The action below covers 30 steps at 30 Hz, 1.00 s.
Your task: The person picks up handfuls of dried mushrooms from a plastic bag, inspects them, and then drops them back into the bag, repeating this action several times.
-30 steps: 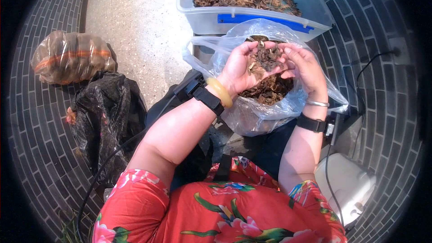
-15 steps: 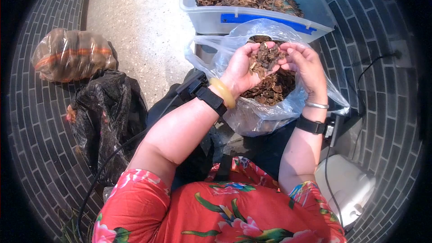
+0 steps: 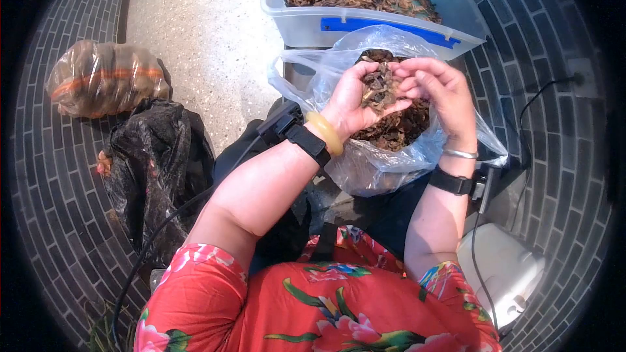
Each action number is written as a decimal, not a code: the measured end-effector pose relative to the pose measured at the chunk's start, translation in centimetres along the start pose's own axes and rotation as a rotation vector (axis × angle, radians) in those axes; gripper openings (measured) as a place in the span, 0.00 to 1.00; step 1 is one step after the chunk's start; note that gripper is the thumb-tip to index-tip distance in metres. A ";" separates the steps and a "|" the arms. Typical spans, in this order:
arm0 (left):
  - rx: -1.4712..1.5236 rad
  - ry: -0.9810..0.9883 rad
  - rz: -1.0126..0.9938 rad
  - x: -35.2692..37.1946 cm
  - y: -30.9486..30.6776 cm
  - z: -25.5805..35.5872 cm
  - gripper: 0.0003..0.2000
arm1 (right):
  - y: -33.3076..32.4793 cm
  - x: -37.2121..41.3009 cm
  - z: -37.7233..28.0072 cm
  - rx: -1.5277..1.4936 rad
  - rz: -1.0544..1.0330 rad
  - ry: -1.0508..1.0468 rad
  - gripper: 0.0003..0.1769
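My left hand is cupped palm up, holding a heap of brown dry flakes like bark or leaf bits. The thumb and fingers of my right hand are bent together at the right edge of the heap. Whatever they pinch is too small to make out. Both hands are over the mouth of a clear plastic bag, with more brown flakes inside it. The hands partly hide the bag's contents.
Beyond the bag stands a clear plastic bin with a blue latch, holding similar flakes. To the left lie a filled clear bag with an orange stripe and a black plastic bag. A white container sits at lower right; cables hang from both wrists.
The heap in my left palm looks more spread out and lower. My right fingers have shifted slightly across its edge, while my left hand stays nearly in place.
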<state>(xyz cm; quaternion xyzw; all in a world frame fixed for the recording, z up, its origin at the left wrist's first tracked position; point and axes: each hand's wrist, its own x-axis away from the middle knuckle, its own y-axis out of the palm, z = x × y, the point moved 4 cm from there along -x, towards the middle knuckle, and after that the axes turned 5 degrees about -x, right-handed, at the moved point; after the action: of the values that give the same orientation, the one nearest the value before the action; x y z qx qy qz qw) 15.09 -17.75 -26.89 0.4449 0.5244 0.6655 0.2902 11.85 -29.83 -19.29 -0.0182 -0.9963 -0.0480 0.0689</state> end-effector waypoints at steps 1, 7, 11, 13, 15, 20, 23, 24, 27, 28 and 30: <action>-0.011 -0.002 -0.012 0.1 0.4 0.0 0.17 | -0.5 -0.1 0.2 0.000 0.001 0.000 0.11; -0.065 -0.015 -0.041 0.6 1.4 -0.2 0.20 | -1.9 0.3 -0.4 0.116 0.215 -0.112 0.11; -0.024 -0.042 -0.115 0.4 1.3 -0.4 0.21 | -1.7 0.2 -0.7 0.122 0.222 -0.163 0.11; -0.055 -0.024 -0.080 0.5 1.4 -0.3 0.21 | -1.6 0.2 -0.8 0.124 0.187 -0.172 0.11; -0.080 -0.015 -0.068 0.5 1.6 -0.3 0.21 | -1.7 0.2 -0.6 0.134 0.159 -0.170 0.11; -0.063 0.005 -0.053 0.1 1.0 -0.2 0.20 | -1.3 0.4 -0.7 0.101 0.057 -0.100 0.15; -0.104 0.035 -0.011 0.1 0.5 0.0 0.20 | -0.5 0.4 -0.6 0.111 -0.035 -0.132 0.22; -0.062 0.015 -0.021 0.0 0.4 -0.1 0.20 | 0.1 0.4 -0.5 0.152 -0.069 -0.093 0.27; 0.020 -0.021 -0.056 -0.2 0.2 -0.3 0.18 | 1.4 0.3 -0.3 0.285 -0.094 -0.060 0.35; -0.005 -0.014 -0.042 -0.3 -0.1 -0.3 0.18 | 1.7 0.1 -0.4 0.435 -0.093 -0.183 0.35; 0.098 -0.056 -0.168 -0.1 0.1 0.0 0.17 | 2.6 0.1 -0.7 0.625 -0.075 -0.300 0.32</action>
<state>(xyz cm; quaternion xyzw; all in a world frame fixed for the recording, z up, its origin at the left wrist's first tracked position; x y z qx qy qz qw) 15.12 -17.82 -26.81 0.4314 0.5835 0.5995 0.3376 11.95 -27.29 -18.34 0.0334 -0.9619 0.2599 -0.0781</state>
